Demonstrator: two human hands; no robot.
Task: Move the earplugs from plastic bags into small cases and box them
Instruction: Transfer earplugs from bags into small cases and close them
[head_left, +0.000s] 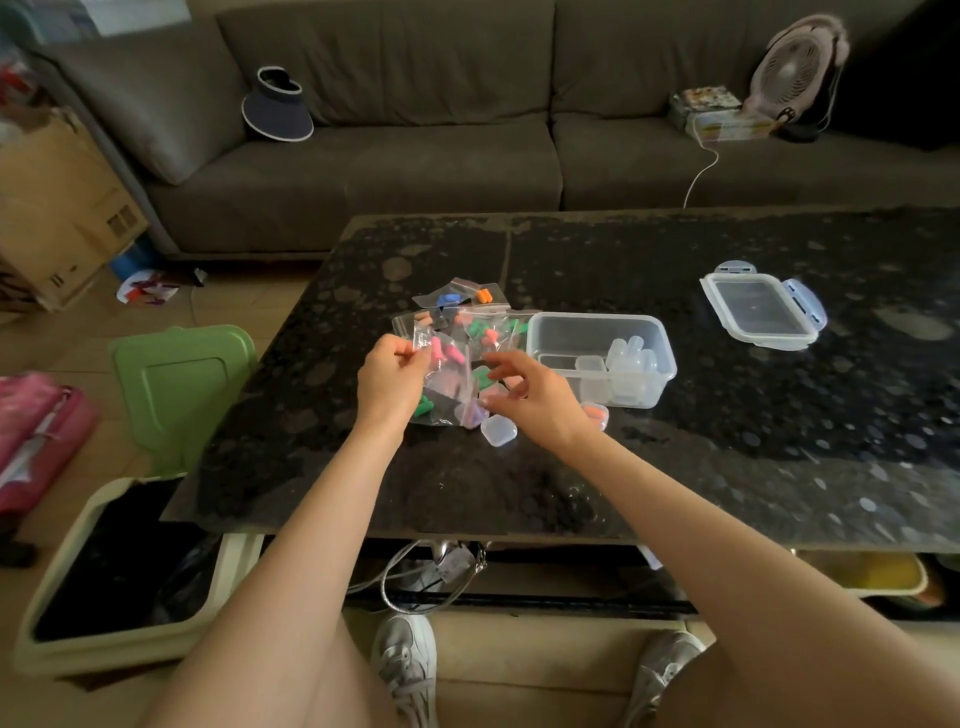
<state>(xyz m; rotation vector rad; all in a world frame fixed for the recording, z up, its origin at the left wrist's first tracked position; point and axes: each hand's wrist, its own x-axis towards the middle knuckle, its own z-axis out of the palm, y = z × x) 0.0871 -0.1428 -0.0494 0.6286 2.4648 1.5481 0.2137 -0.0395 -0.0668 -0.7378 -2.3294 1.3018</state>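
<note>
Earplugs (444, 353) hang in a bag (448, 382) the left hand (389, 379) pinches by its top — right hand (530, 397) spread beside it, probably to open it.

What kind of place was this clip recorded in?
Most likely a home living room. A brown sofa runs behind a low, dark speckled coffee table, and household items lie on its cushions: a sun visor and a small electric fan.

Dark speckled table (675, 467): heap of earplug bags (467, 299), clear box (597, 317), separate lid (761, 312), loose small cases (497, 430).
</note>
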